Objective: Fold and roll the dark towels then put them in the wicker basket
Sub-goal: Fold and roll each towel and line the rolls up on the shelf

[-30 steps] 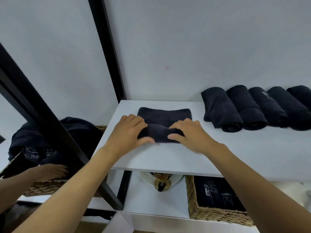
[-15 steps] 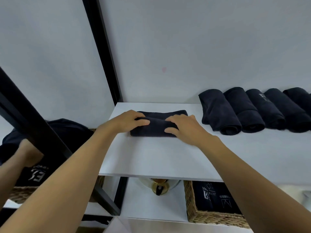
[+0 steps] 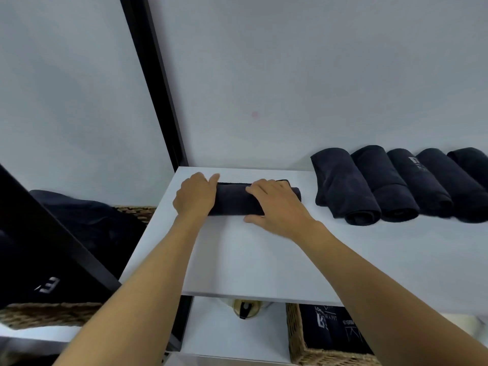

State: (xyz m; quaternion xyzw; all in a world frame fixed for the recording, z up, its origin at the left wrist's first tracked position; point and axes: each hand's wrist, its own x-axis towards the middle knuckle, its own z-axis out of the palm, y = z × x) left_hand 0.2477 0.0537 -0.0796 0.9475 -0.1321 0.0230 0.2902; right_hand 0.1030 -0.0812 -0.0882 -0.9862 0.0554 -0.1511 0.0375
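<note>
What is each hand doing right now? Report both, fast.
Left hand: grip closed, fingers curled over the left end of the rolled towel.
Right hand: open, fingers laid across the rolled towel, pressing it onto the shelf.

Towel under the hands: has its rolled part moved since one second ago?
Yes. The rolled part of the towel has travelled away from the person, toward the wall behind the shelf; the flat part is nearly gone.
</note>
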